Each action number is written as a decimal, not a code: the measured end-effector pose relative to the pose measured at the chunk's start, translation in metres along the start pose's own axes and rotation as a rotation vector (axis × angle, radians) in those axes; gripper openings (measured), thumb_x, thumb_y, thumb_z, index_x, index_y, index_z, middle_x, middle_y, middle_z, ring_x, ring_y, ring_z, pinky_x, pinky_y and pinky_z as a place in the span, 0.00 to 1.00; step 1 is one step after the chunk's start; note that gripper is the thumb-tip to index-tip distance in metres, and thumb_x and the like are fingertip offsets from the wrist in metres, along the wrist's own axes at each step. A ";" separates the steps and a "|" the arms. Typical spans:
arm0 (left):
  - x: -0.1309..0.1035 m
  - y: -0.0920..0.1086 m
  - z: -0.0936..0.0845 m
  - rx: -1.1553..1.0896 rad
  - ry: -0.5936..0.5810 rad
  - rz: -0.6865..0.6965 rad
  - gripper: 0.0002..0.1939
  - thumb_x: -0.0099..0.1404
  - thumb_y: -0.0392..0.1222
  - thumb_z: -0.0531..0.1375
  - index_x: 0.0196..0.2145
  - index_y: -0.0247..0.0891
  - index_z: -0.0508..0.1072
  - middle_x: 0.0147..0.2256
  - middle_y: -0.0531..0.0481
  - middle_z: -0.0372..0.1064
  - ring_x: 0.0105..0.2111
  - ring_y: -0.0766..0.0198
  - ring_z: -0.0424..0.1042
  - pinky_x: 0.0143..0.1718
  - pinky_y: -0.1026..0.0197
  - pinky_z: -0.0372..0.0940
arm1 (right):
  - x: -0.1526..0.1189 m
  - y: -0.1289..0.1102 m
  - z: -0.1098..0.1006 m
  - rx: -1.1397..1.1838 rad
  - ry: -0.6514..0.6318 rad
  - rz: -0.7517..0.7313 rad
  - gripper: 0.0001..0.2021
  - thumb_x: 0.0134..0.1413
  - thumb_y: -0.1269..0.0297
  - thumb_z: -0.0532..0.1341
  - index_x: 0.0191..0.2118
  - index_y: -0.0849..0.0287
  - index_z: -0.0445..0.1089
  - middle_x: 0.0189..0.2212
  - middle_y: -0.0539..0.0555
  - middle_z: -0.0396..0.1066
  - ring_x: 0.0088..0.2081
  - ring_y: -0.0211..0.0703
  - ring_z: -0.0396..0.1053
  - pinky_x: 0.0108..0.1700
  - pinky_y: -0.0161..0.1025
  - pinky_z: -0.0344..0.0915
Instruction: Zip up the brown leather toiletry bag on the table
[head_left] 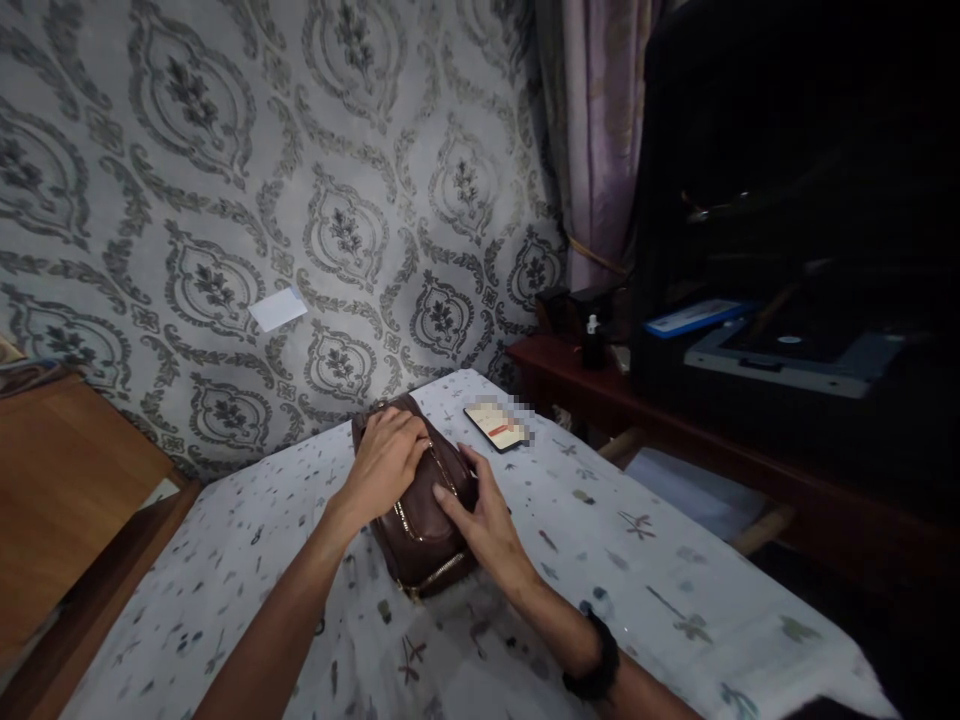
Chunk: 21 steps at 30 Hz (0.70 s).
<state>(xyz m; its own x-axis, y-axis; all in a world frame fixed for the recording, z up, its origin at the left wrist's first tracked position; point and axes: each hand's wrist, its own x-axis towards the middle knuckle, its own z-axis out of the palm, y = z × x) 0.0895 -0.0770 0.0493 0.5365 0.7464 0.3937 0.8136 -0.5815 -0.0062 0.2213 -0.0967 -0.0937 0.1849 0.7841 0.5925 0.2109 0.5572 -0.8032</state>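
A dark brown bag (424, 515) with gold zips lies on a white cloth with a leaf and flower print (285, 560). My left hand (386, 460) rests over the bag's upper part, its fingers bent together near a zip; whether they pinch anything is hidden. On the bag's right side is my right hand (480, 510), thumb and fingers apart, with the thumb on the front and the fingers along the side edge. A black band (596, 655) circles my right wrist. Just beyond the bag lies a phone (495, 428) with a lit screen.
Patterned wallpaper (345, 230) rises behind the cloth. At the left stands a wooden piece of furniture (75, 500). To the right are a dark red shelf (555, 370) with a small dark bottle (593, 345), a purple curtain (600, 130) and a blue-edged item (701, 317).
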 end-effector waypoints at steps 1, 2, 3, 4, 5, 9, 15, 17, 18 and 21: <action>0.000 0.000 0.001 -0.005 0.011 -0.009 0.09 0.72 0.35 0.53 0.33 0.40 0.68 0.36 0.47 0.71 0.43 0.54 0.66 0.48 0.51 0.58 | 0.000 0.003 0.001 0.012 -0.015 0.026 0.29 0.62 0.53 0.62 0.64 0.56 0.57 0.60 0.62 0.68 0.61 0.53 0.68 0.61 0.53 0.68; 0.001 0.000 0.001 -0.014 0.021 -0.018 0.09 0.72 0.35 0.53 0.33 0.40 0.69 0.36 0.47 0.71 0.43 0.54 0.66 0.48 0.51 0.58 | 0.000 0.005 0.002 0.015 -0.025 0.040 0.29 0.62 0.52 0.62 0.64 0.55 0.57 0.60 0.62 0.68 0.61 0.54 0.68 0.61 0.54 0.68; 0.001 0.000 0.002 -0.024 0.030 -0.025 0.09 0.72 0.35 0.54 0.33 0.40 0.69 0.36 0.47 0.72 0.43 0.54 0.66 0.48 0.51 0.58 | -0.001 0.006 0.003 0.013 -0.028 0.047 0.29 0.61 0.51 0.62 0.64 0.55 0.57 0.60 0.62 0.68 0.61 0.54 0.68 0.61 0.54 0.67; 0.002 -0.001 0.003 -0.032 0.036 -0.031 0.09 0.72 0.35 0.54 0.33 0.40 0.69 0.36 0.48 0.72 0.43 0.54 0.66 0.48 0.51 0.58 | -0.001 0.006 0.003 0.012 -0.028 0.048 0.30 0.61 0.51 0.62 0.64 0.55 0.57 0.60 0.62 0.68 0.61 0.54 0.67 0.62 0.55 0.66; 0.002 -0.001 0.004 -0.037 0.038 -0.036 0.08 0.72 0.36 0.54 0.33 0.40 0.69 0.36 0.48 0.72 0.43 0.54 0.66 0.47 0.51 0.58 | -0.001 0.005 0.002 0.012 -0.030 0.047 0.30 0.62 0.50 0.62 0.64 0.55 0.57 0.60 0.62 0.67 0.61 0.54 0.67 0.62 0.55 0.66; 0.005 0.000 0.009 -0.029 0.048 -0.066 0.08 0.72 0.37 0.54 0.33 0.40 0.69 0.37 0.48 0.72 0.43 0.54 0.67 0.48 0.51 0.59 | -0.001 0.002 0.001 0.026 -0.051 0.052 0.29 0.62 0.50 0.61 0.64 0.55 0.57 0.60 0.62 0.67 0.61 0.54 0.67 0.62 0.54 0.65; 0.008 0.003 0.010 0.018 0.053 -0.124 0.08 0.71 0.36 0.54 0.33 0.39 0.69 0.38 0.46 0.73 0.44 0.51 0.67 0.49 0.49 0.59 | 0.003 0.003 0.000 0.116 -0.078 0.093 0.31 0.59 0.51 0.64 0.63 0.55 0.58 0.60 0.61 0.67 0.61 0.54 0.67 0.63 0.54 0.64; 0.009 0.003 0.009 -0.003 0.034 -0.119 0.08 0.71 0.36 0.54 0.32 0.39 0.69 0.37 0.47 0.73 0.43 0.52 0.68 0.49 0.50 0.59 | 0.005 0.003 -0.001 0.154 -0.088 0.136 0.32 0.57 0.51 0.66 0.63 0.54 0.58 0.60 0.60 0.67 0.61 0.55 0.66 0.64 0.55 0.63; 0.010 0.003 0.009 -0.017 0.028 -0.120 0.09 0.72 0.36 0.54 0.32 0.39 0.69 0.36 0.48 0.73 0.43 0.53 0.69 0.50 0.50 0.59 | 0.005 0.002 -0.001 0.173 -0.089 0.160 0.33 0.55 0.50 0.67 0.63 0.54 0.59 0.60 0.60 0.67 0.61 0.55 0.65 0.64 0.55 0.62; 0.012 0.004 0.010 -0.013 0.041 -0.158 0.09 0.72 0.37 0.54 0.32 0.39 0.69 0.35 0.48 0.73 0.42 0.54 0.69 0.50 0.51 0.60 | 0.007 -0.003 -0.002 0.225 -0.073 0.213 0.33 0.52 0.50 0.68 0.61 0.53 0.62 0.59 0.58 0.68 0.60 0.56 0.66 0.64 0.55 0.62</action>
<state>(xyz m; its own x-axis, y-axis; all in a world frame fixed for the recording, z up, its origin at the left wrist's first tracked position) 0.1018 -0.0675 0.0452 0.3921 0.8152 0.4263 0.8840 -0.4621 0.0705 0.2241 -0.0939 -0.0872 0.1309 0.9026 0.4102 -0.0444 0.4187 -0.9070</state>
